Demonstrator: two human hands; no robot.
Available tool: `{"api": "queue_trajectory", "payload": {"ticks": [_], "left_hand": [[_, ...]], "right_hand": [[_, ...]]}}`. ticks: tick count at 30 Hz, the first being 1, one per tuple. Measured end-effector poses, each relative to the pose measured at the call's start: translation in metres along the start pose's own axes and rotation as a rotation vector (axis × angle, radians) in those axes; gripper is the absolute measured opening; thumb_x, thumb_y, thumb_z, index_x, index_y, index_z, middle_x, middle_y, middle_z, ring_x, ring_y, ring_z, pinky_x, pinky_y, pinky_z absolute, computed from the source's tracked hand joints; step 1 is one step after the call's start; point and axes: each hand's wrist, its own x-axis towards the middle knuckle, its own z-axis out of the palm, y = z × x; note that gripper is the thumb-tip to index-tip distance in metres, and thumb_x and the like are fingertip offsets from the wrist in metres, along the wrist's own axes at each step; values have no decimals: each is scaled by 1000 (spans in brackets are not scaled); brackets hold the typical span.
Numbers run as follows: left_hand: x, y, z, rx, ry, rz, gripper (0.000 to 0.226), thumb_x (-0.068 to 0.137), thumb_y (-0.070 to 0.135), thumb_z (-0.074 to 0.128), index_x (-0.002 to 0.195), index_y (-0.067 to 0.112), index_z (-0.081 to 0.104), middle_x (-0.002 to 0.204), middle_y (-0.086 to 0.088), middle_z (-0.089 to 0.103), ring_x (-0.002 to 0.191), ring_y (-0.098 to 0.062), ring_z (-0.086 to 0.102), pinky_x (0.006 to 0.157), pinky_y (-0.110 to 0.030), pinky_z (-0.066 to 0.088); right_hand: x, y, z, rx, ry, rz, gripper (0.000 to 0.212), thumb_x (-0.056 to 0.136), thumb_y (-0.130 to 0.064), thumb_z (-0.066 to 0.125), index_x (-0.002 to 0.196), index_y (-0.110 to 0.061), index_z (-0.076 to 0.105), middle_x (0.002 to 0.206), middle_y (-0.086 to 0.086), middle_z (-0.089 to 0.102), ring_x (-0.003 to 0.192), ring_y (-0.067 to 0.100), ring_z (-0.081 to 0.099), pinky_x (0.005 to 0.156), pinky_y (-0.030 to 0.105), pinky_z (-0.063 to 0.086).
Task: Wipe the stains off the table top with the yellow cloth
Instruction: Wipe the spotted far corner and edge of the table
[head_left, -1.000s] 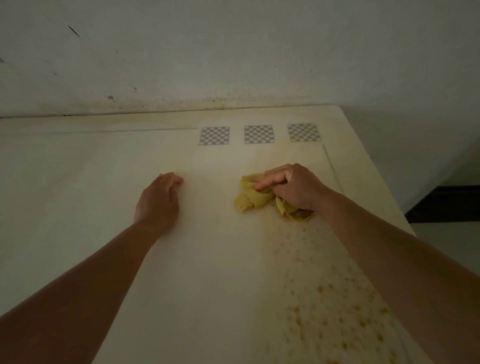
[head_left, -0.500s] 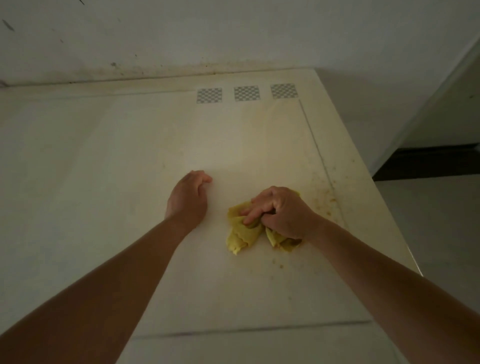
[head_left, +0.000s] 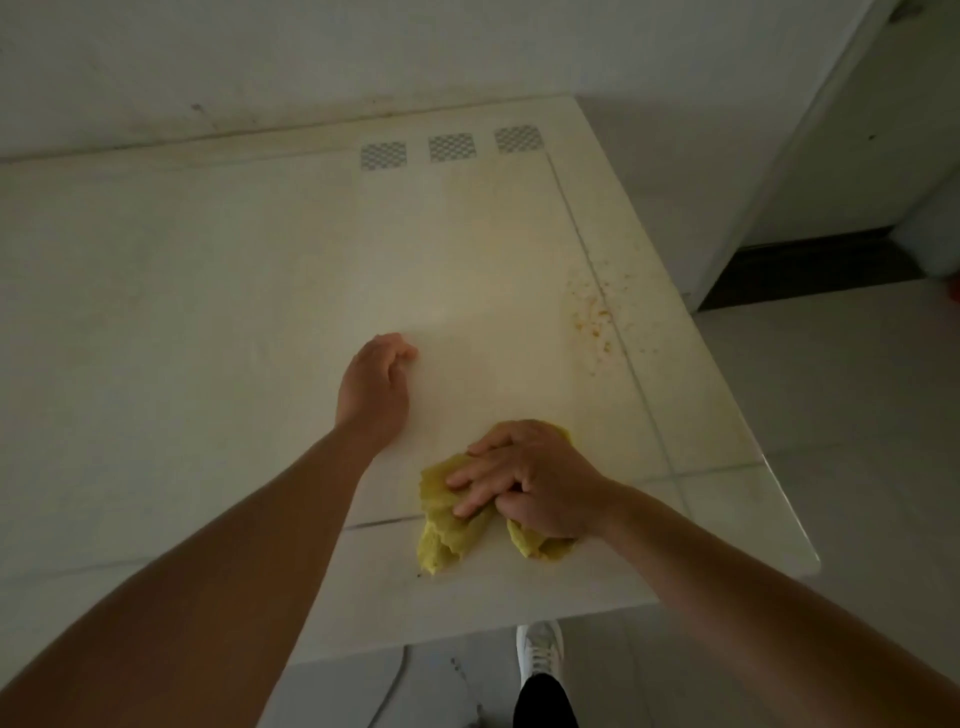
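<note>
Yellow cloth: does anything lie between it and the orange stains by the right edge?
Nothing visible: only bare table top separates the cloth from the stains. The left hand rests off to the side.

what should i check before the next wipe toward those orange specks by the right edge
1. Cloth under control: ok. The right hand lies across the yellow cloth, pressing it to the table top.
2. Stains gone: not ok. Orange stains lie near the right edge, beyond the cloth.
3. Path to the stains: ok. Only bare table shows between cloth and stains.
4. Other hand out of the way: ok. The left hand rests on the table, left of that path, holding nothing.
5. Cloth fully on the table: ok, though it sits close to the near edge.
6. Clean side facing down: cannot tell, the underside is hidden.
</note>
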Motion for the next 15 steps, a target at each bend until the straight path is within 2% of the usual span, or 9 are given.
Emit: {"api": "queue_trajectory", "payload": {"ticks": [3, 7, 10, 15], "left_hand": [[1, 0, 1, 31, 15, 20, 28, 87, 2, 42, 104, 8, 63, 126, -11, 57, 119, -26, 49, 97, -26, 34], [4, -3, 4, 41, 42, 14, 23, 84, 2, 45, 96, 8, 64, 118, -12, 61, 113, -29, 53, 94, -30, 38], [8, -2, 9, 72, 90, 5, 22, 81, 8, 44, 90, 13, 63, 110, -11, 63, 106, -32, 55, 92, -36, 41], [24, 13, 18, 146, 122, -16, 24, 81, 16, 42, 92, 18, 64, 109, -8, 63, 106, -33, 51, 95, -42, 38]], "right_hand": [[-19, 3, 1, 29, -9, -13, 35, 68, -11, 56, 88, -35, 73, 103, -28, 66, 111, -4, 44, 105, 32, 24], [-54, 20, -10, 85, 25, 35, 34, 63, -7, 56, 80, -31, 74, 90, -34, 65, 109, -4, 48, 104, 27, 25], [-78, 41, -29, 56, 133, 101, 33, 62, -9, 58, 77, -33, 74, 90, -34, 67, 109, -6, 48, 99, 15, 25], [-79, 72, -57, -72, 301, 94, 32, 69, -14, 59, 85, -39, 72, 101, -34, 65, 111, -5, 49, 95, 14, 35]]}}
